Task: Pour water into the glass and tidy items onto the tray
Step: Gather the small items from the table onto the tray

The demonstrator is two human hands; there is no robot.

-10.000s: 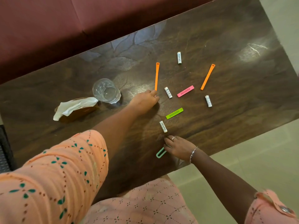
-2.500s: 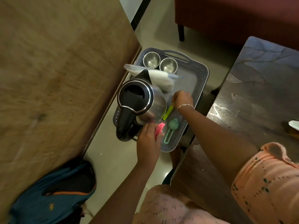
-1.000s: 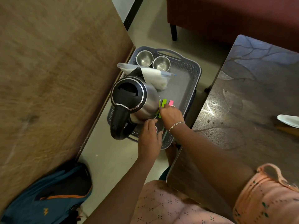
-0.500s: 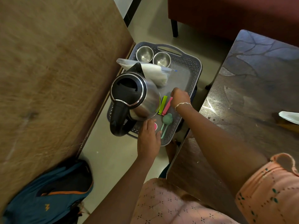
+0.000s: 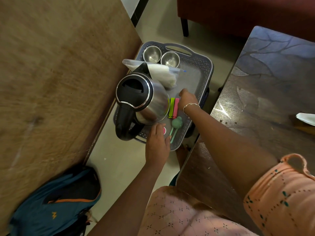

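A grey plastic tray (image 5: 205, 65) stands on the floor between a wooden panel and the dark table (image 5: 265, 79). On the tray sits a steel kettle (image 5: 144, 101) with a black lid. Beside the kettle a green clip (image 5: 171, 108) and a pink clip (image 5: 176, 108) lie side by side, with a teal clip (image 5: 176, 123) just nearer me. My right hand (image 5: 188, 97), wearing a bracelet, rests fingertips down at the far end of the pink clip and holds nothing I can see. My left hand (image 5: 156, 143) hovers over the tray's near edge, closed on a small pink item (image 5: 164, 130).
Two steel bowls (image 5: 152, 53) (image 5: 170, 59) and a clear bag of white material (image 5: 162, 74) fill the tray's far end. A white tissue (image 5: 306, 117) lies on the table at the right. A blue backpack (image 5: 56, 201) sits on the floor lower left. A red sofa (image 5: 247, 11) is behind.
The pink clip taken from my left hand now lies beside the green one. My right hand has stayed at its far end over the last half second. My left hand has barely moved.
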